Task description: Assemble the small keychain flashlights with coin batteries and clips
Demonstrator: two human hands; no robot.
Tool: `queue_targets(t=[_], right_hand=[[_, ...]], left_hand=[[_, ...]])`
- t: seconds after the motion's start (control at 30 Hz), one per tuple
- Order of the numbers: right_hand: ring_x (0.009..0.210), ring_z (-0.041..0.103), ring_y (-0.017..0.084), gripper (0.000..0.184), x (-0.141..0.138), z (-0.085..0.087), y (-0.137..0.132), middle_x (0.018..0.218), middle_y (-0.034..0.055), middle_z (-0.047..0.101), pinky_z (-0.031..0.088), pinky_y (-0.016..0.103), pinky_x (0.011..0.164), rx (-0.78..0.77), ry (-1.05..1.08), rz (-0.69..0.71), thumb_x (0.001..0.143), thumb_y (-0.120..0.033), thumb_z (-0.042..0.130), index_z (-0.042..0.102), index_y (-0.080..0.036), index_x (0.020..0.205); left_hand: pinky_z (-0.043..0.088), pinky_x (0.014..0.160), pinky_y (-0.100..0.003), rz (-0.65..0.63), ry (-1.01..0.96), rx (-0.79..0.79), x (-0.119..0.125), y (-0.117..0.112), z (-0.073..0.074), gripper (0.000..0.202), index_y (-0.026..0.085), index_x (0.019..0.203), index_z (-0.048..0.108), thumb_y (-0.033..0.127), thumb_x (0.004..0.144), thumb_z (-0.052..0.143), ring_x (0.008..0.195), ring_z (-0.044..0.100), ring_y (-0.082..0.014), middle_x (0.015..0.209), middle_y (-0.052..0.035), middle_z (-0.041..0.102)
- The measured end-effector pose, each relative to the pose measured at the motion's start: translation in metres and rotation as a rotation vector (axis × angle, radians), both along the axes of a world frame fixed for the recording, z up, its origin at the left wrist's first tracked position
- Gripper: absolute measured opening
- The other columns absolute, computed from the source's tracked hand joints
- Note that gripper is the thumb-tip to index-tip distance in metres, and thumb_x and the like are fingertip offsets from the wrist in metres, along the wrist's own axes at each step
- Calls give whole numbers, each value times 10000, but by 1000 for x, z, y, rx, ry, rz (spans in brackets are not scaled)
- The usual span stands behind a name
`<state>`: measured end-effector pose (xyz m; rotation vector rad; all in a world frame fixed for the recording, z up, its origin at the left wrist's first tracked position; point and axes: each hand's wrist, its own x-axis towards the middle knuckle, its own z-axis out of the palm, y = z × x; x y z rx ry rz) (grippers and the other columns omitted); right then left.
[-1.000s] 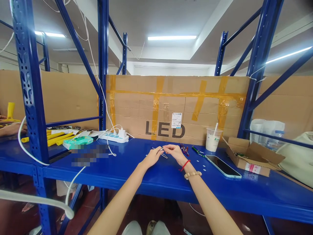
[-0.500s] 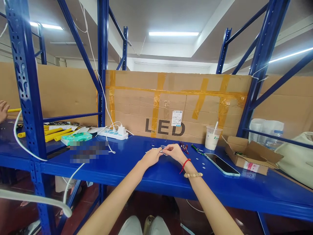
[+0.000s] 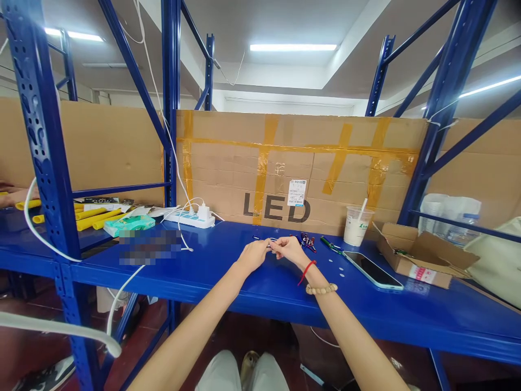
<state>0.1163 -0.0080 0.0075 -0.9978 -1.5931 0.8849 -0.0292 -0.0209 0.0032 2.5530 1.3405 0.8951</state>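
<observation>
My left hand [image 3: 253, 255] and my right hand [image 3: 287, 250] meet fingertip to fingertip above the middle of the blue shelf top [image 3: 228, 239]. Both are closed in a pinch. Whatever sits between the fingers is small and mostly covered, so its kind cannot be made out. A red cord and a beaded bracelet [image 3: 321, 289] circle my right wrist. Just behind the right hand lie several small dark red and purple shiny pieces [image 3: 308, 241]. To their right is a slim green item [image 3: 331, 245]. Several small pale discs [image 3: 341, 268] rest right of my right wrist.
A phone [image 3: 372, 270], a drink cup with a straw [image 3: 357, 227] and an open cardboard box [image 3: 419, 252] stand on the right. On the left are a power strip [image 3: 189, 218], a green packet [image 3: 134, 224] and yellow tubes [image 3: 97, 218]. Another person's hand [image 3: 20, 197] shows far left.
The view has shifted slightly. In the earlier frame a thin silvery piece showed at my fingertips; now the fingers cover more of it. The other person's hand at far left has moved inward.
</observation>
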Motion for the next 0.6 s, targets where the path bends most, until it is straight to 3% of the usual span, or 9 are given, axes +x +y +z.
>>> queue_targets(t=[0.33, 0.6], right_hand=[[348, 466, 58, 395, -7, 0, 3, 513, 29, 614, 442, 192, 368, -66, 131, -127, 518, -496, 737, 651, -118, 598], [392, 494, 60, 308, -2, 1, 1, 617, 59, 657, 453, 187, 393, -105, 92, -83, 611, -421, 715, 696, -120, 671]], left_hand=[[430, 830, -348, 21, -118, 8, 6, 4, -5, 233, 176, 1081, 434, 239, 917, 281, 1012, 560, -235, 1081, -130, 599], [409, 855, -335, 6, -208, 31, 1, 9, -3, 255, 217, 1018, 523, 216, 904, 295, 972, 564, -214, 1022, -73, 628]])
